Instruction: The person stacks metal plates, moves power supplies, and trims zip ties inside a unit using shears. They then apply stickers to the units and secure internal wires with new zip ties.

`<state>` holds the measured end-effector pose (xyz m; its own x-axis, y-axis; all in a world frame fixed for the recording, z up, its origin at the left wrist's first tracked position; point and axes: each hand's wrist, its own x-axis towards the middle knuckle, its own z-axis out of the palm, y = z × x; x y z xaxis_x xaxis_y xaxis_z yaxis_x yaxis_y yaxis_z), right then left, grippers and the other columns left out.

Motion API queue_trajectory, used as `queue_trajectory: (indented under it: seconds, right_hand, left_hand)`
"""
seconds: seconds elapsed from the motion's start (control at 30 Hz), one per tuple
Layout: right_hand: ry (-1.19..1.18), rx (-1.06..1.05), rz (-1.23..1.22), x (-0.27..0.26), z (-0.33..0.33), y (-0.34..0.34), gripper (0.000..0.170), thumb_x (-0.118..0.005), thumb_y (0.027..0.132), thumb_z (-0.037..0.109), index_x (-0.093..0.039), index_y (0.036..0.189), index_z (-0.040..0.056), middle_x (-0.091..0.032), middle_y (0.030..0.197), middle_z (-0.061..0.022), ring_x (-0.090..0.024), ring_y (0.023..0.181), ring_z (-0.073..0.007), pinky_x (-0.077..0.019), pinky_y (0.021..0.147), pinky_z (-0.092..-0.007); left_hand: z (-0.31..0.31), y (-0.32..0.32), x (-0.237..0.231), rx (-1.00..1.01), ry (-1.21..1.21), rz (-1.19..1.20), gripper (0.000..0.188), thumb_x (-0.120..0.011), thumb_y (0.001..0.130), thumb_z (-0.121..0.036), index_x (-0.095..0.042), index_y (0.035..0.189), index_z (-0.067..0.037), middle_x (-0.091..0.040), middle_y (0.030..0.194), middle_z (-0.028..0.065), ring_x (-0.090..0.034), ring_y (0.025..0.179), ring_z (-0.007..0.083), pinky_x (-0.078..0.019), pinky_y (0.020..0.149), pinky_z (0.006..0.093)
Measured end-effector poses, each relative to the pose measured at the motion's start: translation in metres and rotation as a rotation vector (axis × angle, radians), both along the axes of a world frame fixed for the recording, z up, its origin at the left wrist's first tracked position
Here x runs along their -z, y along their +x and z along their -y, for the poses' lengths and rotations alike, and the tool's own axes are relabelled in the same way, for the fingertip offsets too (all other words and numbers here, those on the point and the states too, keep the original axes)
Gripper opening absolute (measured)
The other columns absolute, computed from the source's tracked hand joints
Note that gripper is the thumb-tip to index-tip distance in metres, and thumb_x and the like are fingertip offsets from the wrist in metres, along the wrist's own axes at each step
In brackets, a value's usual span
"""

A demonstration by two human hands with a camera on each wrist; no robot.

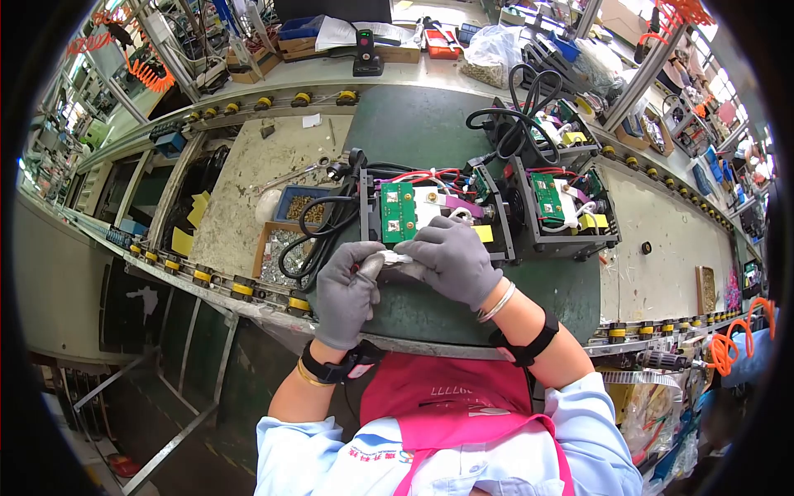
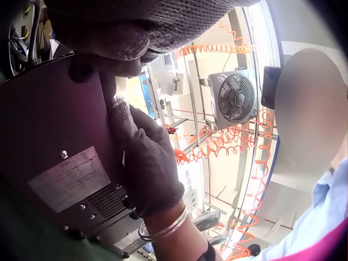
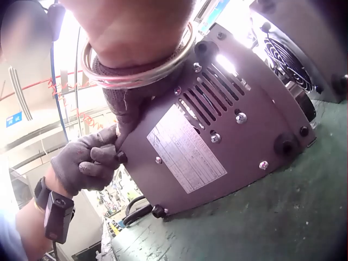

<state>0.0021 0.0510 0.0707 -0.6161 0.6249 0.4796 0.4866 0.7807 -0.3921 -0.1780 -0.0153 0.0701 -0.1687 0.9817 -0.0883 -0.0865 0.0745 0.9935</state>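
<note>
Both hands wear grey gloves and meet just in front of the near wall of an open machine [image 1: 399, 213] with green circuit boards. Between thumb and fingers the left hand [image 1: 346, 293] pinches one end of a small whitish piece [image 1: 395, 258]. At the other end, the right hand [image 1: 457, 263] pinches it too. Most of the piece is hidden by the fingers, and I cannot tell its kind. In the right wrist view, the machine's dark panel [image 3: 247, 149] bears a label and vent slots, with the left hand [image 3: 87, 163] at its edge.
Two similar machines [image 1: 550, 202] stand to the right. Black cables [image 1: 318, 240] loop at the left, beside a blue tray [image 1: 299, 204] and a cardboard box [image 1: 283, 255] of small hardware. A green mat [image 1: 546, 289] lies underneath. Roller rails [image 1: 242, 288] edge the bench.
</note>
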Motion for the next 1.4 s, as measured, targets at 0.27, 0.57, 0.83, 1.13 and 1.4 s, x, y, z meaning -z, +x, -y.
queue_trajectory:
  seconds: [0.27, 0.57, 0.83, 1.13, 1.4]
  right_hand:
    - [0.000, 0.005, -0.012, 0.001, -0.001, 0.000, 0.022, -0.073, 0.074, 0.027, -0.072, 0.090, 0.0121, -0.064, 0.080, -0.0033, -0.060, 0.082, -0.0233, -0.0457, 0.071, -0.0380]
    - [-0.031, -0.012, -0.088, 0.003, -0.003, 0.000, 0.021, -0.074, 0.071, 0.027, -0.071, 0.085, 0.0115, -0.063, 0.077, -0.0024, -0.060, 0.079, -0.0232, -0.0461, 0.069, -0.0385]
    - [-0.048, -0.012, -0.029, 0.003, -0.005, -0.001, 0.023, -0.073, 0.070, 0.030, -0.071, 0.085, 0.0122, -0.064, 0.078, -0.0021, -0.060, 0.082, -0.0235, -0.0464, 0.070, -0.0390]
    - [0.038, 0.015, -0.042, 0.017, -0.006, -0.003, 0.028, -0.073, 0.070, 0.028, -0.069, 0.093, 0.0125, -0.063, 0.084, -0.0056, -0.060, 0.085, -0.0267, -0.0478, 0.076, -0.0394]
    - [0.311, 0.544, -0.344, 0.002, 0.035, 0.087, 0.042, -0.073, 0.068, 0.019, -0.066, 0.109, 0.0191, -0.063, 0.103, -0.0023, -0.058, 0.099, -0.0263, -0.0426, 0.092, -0.0387]
  left_hand:
    - [-0.003, -0.003, -0.005, 0.053, -0.038, -0.005, 0.013, -0.060, 0.094, -0.013, -0.062, 0.102, -0.005, -0.059, 0.071, -0.0014, -0.047, 0.045, 0.0011, -0.0314, 0.034, 0.0168]
    - [-0.004, -0.006, -0.010, 0.102, -0.062, -0.019, 0.016, -0.060, 0.093, -0.014, -0.062, 0.104, -0.003, -0.059, 0.070, -0.0014, -0.046, 0.045, 0.0005, -0.0318, 0.034, 0.0161]
    - [-0.007, -0.009, -0.011, 0.156, -0.054, -0.046, 0.014, -0.061, 0.093, -0.014, -0.065, 0.101, -0.004, -0.059, 0.071, -0.0018, -0.045, 0.045, 0.0002, -0.0309, 0.036, 0.0168]
    - [-0.009, -0.013, 0.001, 0.161, 0.127, -0.120, 0.012, -0.061, 0.092, -0.009, -0.064, 0.102, -0.005, -0.062, 0.076, 0.0000, -0.047, 0.046, 0.0025, -0.0343, 0.039, 0.0181]
    - [-0.007, -0.008, 0.003, 0.028, 0.662, -0.978, 0.024, -0.065, 0.084, -0.002, -0.066, 0.109, -0.003, -0.066, 0.096, 0.0144, -0.065, 0.083, 0.0258, -0.0512, 0.075, 0.0324]
